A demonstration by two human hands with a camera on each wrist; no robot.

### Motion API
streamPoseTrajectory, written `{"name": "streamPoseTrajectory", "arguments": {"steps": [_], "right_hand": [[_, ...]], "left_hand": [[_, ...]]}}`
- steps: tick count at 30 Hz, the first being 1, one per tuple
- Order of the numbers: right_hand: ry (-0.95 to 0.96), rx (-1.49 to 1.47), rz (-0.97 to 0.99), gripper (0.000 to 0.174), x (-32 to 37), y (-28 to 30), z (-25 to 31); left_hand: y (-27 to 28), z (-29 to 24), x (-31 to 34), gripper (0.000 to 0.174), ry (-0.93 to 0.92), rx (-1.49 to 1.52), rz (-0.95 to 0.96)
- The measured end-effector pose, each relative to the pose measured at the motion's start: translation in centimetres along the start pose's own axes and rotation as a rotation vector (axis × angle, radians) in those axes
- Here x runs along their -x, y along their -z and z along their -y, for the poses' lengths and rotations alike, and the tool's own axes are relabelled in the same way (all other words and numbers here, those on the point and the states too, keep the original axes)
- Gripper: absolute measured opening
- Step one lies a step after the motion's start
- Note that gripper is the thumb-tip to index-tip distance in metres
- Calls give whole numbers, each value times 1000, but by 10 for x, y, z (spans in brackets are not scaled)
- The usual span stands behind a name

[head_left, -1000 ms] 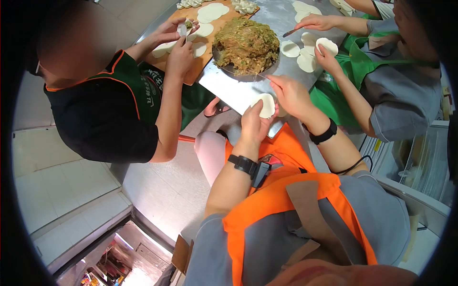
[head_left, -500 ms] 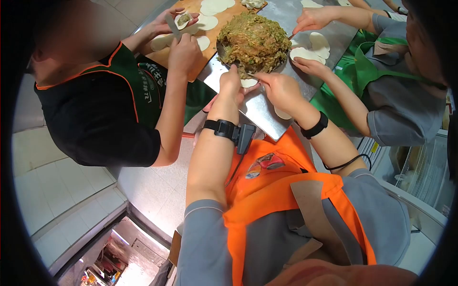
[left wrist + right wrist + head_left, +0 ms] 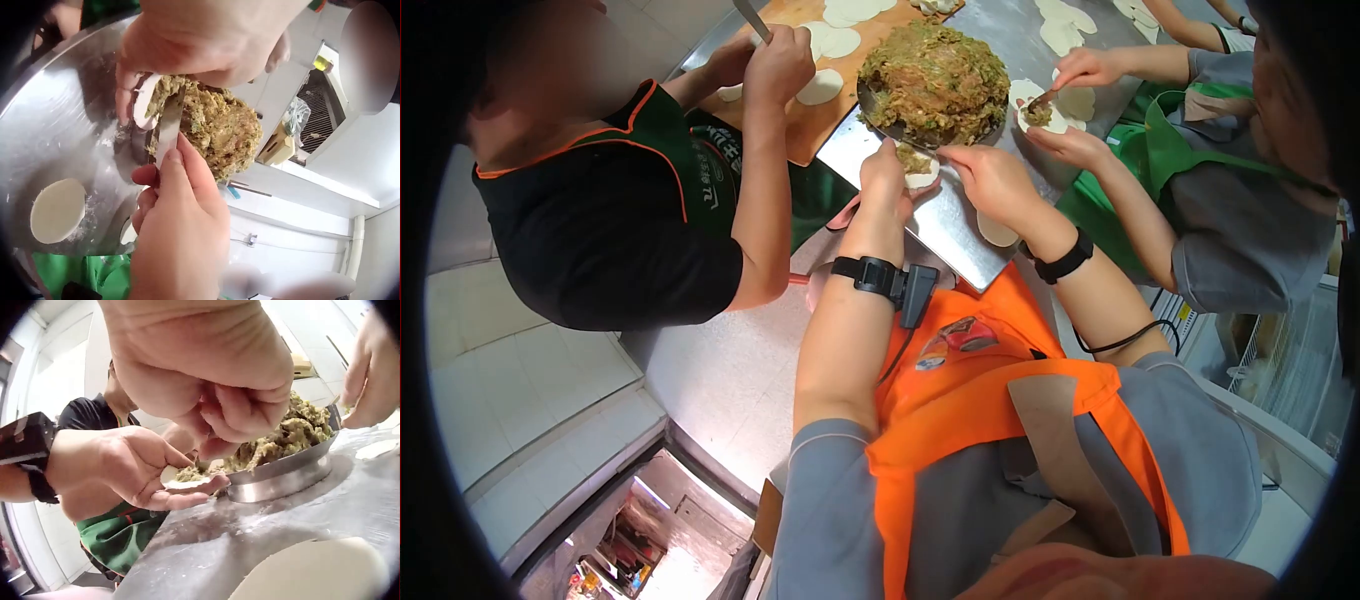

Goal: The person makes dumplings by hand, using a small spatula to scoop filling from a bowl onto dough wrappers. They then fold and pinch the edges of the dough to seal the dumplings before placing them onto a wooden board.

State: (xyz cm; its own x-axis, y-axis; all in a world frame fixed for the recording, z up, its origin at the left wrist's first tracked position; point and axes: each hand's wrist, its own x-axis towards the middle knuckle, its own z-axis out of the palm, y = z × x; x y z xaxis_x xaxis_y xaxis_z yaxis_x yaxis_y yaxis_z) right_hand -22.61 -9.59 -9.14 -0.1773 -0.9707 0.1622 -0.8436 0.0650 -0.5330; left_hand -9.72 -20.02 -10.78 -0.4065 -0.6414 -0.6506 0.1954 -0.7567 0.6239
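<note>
Coarse green-brown filling [image 3: 913, 160] could be shoved off the round white dough wrapper [image 3: 922, 181], carried on outstretched left-hand fingers [image 3: 179, 501] near the steel tabletop [image 3: 953, 245]'s edge, if the flat metal blade [image 3: 169, 128] gripped by the right hand [image 3: 1000, 188] is pressed too hard.

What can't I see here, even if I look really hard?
- The handle of the blade: the right hand covers it in both wrist views.
- The underside of the held wrapper: the left hand hides it, right wrist view.
- The pan's inside bottom: filling buries it, head view.
- The neighbour's knife end: cut off by head view's top edge.
- Dark apron's writing: too small, head view.
</note>
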Motion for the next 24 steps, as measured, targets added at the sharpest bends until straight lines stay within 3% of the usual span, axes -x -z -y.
{"name": "streamPoseTrajectory", "arguments": {"steps": [3,8,11,14,19,22,24], "right_hand": [[58,4,-66,26,17,3,13],[152,76,-60,27,55,19,27],[-311,-588,-5,24,71,32,45],[177,-248,-293,22,73,28,41],[275,-289,-115,11,77,56,39],[225,-438,-141,6,84,68,48],[203,-475,-140,6,88,75,52]], "left_hand": [[1,-2,12,41,10,-16,-2],[13,8,38,45,-17,263,66],[11,16,67,47,-62,321,127],[7,32,87,46,-11,355,260],[-16,38,136,37,-197,30,155],[-16,51,151,36,-250,-166,313],[-17,56,163,38,-326,-248,317]]}}
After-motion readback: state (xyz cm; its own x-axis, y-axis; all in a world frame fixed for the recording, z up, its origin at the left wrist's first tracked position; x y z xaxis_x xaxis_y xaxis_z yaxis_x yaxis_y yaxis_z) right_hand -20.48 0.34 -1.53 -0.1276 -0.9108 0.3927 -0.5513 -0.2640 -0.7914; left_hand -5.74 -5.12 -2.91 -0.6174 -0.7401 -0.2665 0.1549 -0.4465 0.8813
